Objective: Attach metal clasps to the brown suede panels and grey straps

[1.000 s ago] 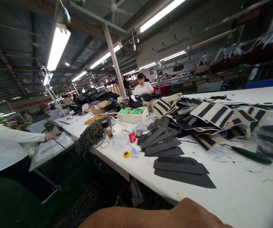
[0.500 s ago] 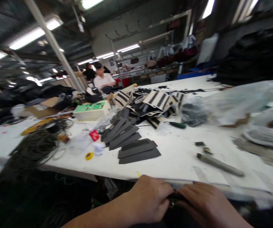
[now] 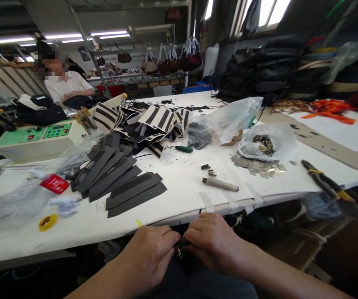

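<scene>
Just below the front edge of the white table (image 3: 179, 199), my left hand (image 3: 154, 253) and my right hand (image 3: 211, 238) are close together. Both have their fingers closed on a dark item (image 3: 189, 261) with a small shiny metal part (image 3: 178, 250) between them. Most of that item is dark and hidden behind my fingers. Dark grey strips (image 3: 135, 193) lie on the table beyond my left hand. A grey rod-like tool (image 3: 220, 184) rests beyond my right hand.
Striped pieces (image 3: 158, 118) are heaped mid-table. At left are a green-topped machine (image 3: 38, 141), a red packet (image 3: 54, 183) and yellow tape (image 3: 47, 223). Yellow-black pliers (image 3: 325, 180) lie right, near a bag of metal parts (image 3: 262, 143). A person (image 3: 68, 85) sits across.
The view has turned right, bringing the pliers and orange material into sight. Both hands now appear further left in the picture, still closed on the dark item.
</scene>
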The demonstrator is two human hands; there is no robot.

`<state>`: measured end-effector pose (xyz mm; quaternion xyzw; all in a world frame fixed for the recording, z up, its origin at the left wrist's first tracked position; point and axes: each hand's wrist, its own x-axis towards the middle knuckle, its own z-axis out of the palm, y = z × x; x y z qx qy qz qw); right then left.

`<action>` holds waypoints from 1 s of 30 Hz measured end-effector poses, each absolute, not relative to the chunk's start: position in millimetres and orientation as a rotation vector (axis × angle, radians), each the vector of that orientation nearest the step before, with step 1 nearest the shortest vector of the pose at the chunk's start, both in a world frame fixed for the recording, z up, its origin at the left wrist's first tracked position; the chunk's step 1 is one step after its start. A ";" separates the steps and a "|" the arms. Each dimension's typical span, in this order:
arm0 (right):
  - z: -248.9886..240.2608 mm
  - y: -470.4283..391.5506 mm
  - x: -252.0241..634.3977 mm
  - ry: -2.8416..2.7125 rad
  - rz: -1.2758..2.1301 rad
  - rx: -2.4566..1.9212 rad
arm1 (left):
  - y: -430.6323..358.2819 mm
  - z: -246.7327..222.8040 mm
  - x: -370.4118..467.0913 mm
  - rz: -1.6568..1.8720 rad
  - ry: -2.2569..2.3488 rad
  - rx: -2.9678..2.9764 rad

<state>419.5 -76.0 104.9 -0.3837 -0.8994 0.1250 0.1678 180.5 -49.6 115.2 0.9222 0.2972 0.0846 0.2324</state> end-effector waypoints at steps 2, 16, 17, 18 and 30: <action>100.4 -74.5 419.9 -2.518 0.270 -1.095 | -45.2 111.8 180.4 0.318 0.825 2.574; 122.0 -72.1 419.2 -2.555 0.192 -1.049 | -39.4 115.9 178.8 0.731 0.834 2.799; 122.2 -70.9 418.3 -2.580 0.209 -1.035 | -39.6 116.1 177.7 0.720 0.834 2.801; 121.8 -69.9 417.6 -2.592 0.221 -1.034 | -39.9 116.5 176.4 0.702 0.848 2.802; 127.5 -74.2 413.8 -2.634 0.489 -1.109 | -48.2 120.0 179.4 0.485 0.855 2.895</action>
